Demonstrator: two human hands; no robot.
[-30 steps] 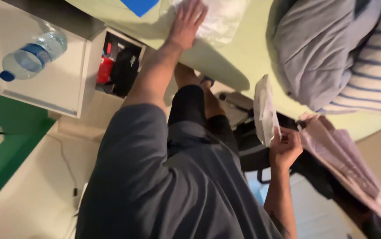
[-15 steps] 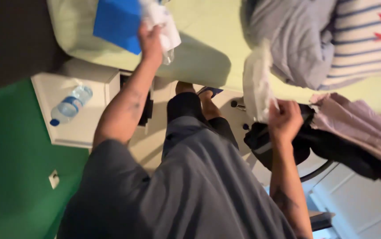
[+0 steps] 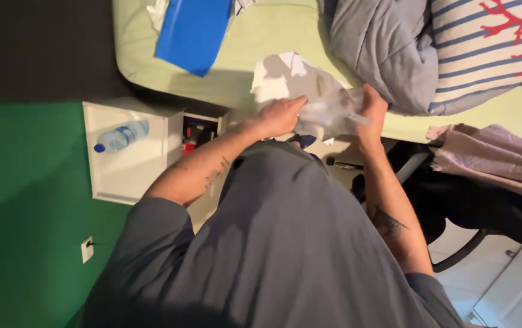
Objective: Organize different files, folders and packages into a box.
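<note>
Head view: we grip a clear plastic bag point(image 3: 328, 112) with left hand point(image 3: 280, 116) and right hand point(image 3: 373, 108); white paper point(image 3: 279, 76) inside.

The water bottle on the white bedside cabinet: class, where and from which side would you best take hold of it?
Grip the water bottle around its clear middle, coming down from above. It lies on its side on the white cabinet, blue cap toward the green wall, so the round body is exposed on top with bare surface either side for fingers.
</note>
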